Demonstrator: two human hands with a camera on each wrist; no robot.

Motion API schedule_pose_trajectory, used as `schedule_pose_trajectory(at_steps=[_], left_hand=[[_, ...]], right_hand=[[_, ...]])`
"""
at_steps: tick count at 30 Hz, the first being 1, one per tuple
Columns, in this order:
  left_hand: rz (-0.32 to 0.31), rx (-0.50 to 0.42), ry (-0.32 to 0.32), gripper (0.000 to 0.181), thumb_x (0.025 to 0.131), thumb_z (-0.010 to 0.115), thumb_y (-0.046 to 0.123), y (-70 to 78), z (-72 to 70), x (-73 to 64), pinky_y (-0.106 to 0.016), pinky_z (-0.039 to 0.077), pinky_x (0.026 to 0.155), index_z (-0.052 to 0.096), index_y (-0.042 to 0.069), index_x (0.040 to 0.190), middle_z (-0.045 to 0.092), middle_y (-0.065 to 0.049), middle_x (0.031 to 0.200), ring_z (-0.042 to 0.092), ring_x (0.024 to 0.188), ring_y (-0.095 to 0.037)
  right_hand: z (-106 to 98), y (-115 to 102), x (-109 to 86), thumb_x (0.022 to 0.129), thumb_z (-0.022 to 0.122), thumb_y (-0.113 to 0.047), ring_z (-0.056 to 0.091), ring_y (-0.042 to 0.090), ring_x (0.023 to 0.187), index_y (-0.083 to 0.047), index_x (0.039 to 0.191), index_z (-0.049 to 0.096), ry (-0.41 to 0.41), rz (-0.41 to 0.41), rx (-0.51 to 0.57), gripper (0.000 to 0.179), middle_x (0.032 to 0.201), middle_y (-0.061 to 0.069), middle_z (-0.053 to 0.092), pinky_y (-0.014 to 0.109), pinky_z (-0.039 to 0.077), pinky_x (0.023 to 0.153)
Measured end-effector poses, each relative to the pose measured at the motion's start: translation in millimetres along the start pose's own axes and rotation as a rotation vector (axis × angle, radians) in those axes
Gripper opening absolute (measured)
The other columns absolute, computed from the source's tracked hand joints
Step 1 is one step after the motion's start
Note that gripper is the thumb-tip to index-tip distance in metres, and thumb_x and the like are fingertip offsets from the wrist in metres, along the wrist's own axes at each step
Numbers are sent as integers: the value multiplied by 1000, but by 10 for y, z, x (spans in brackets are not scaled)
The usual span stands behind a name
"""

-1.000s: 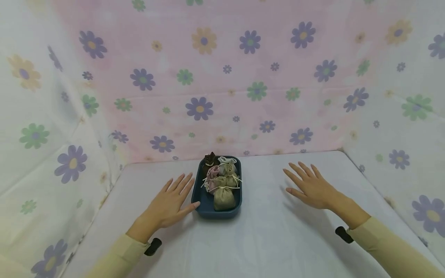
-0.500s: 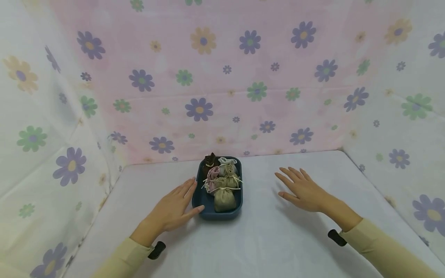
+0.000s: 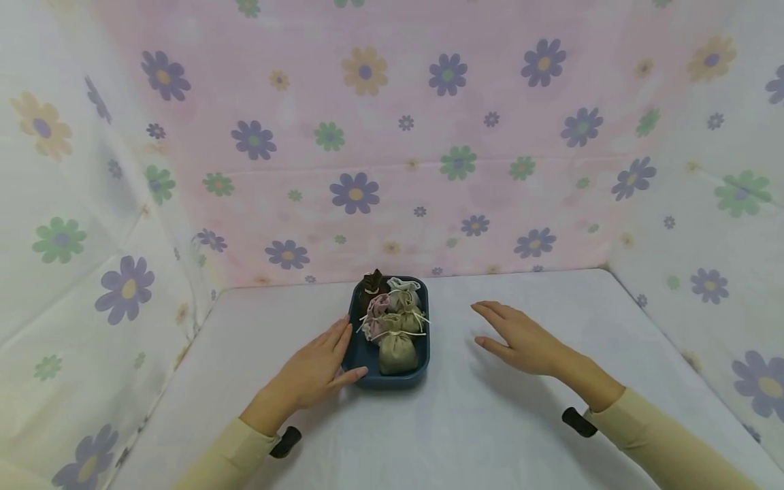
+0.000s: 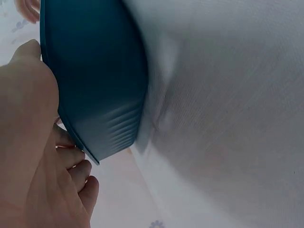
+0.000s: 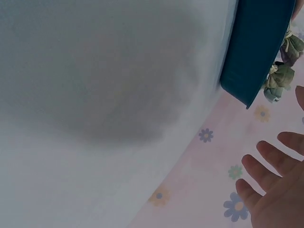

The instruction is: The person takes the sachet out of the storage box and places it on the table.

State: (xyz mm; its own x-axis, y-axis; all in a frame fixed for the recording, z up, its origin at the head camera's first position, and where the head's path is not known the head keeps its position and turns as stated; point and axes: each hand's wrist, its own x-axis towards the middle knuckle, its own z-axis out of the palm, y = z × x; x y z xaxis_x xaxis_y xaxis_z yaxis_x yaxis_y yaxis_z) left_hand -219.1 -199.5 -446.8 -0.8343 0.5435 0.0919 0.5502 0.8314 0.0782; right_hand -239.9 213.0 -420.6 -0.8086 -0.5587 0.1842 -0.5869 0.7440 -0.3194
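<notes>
A dark blue tray [image 3: 392, 381] stands on the white table and holds several small drawstring pouches: an olive pouch [image 3: 398, 352] at the front, a pink pouch [image 3: 375, 325], another olive pouch [image 3: 412, 317], a pale grey pouch [image 3: 404, 286] and a dark brown pouch [image 3: 371, 289] at the back. My left hand [image 3: 312, 371] lies along the tray's left side, fingers nearly straight at the rim and thumb over the front left corner. In the left wrist view its fingers [image 4: 78, 171] are beside the rim. My right hand [image 3: 527, 344] hovers right of the tray, fingers extended, touching nothing.
A white cloth covers the table [image 3: 490, 429]. Flower-patterned cloth walls [image 3: 416, 170] enclose it at the back and on both sides. A dark band piece [image 3: 578, 422] shows under each wrist.
My left hand has moved right to the tray's left rim. The right hand has come left, nearer the tray. The pouches keep their places in it.
</notes>
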Motion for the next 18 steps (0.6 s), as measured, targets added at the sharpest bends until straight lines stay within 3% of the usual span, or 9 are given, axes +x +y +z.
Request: schedule_pose_trajectory(at_steps=[6, 12, 18], left_hand=[[-7, -14, 15, 94, 102, 48, 64, 16, 41, -23, -52, 31, 120, 30, -11, 156, 20, -25, 167, 26, 153, -38], [-10, -36, -2, 96, 102, 41, 67, 13, 66, -29, -53, 30, 120, 26, -12, 156, 16, -26, 167, 23, 153, -40], [-7, -30, 4, 97, 102, 41, 67, 18, 64, -20, -54, 31, 120, 26, -12, 156, 17, -28, 167, 23, 153, -41]], right_hand=[[75, -91, 79, 104, 62, -35, 45, 36, 142, -8, 157, 39, -22, 4, 82, 64, 157, 13, 44, 58, 40, 113], [119, -219, 189, 105, 59, -36, 47, 34, 141, -6, 155, 41, -25, 11, 172, 61, 155, 13, 46, 55, 41, 113], [144, -338, 329, 106, 60, -27, 56, 36, 130, 1, 145, 52, 33, -27, 285, 49, 143, 17, 56, 55, 47, 105]])
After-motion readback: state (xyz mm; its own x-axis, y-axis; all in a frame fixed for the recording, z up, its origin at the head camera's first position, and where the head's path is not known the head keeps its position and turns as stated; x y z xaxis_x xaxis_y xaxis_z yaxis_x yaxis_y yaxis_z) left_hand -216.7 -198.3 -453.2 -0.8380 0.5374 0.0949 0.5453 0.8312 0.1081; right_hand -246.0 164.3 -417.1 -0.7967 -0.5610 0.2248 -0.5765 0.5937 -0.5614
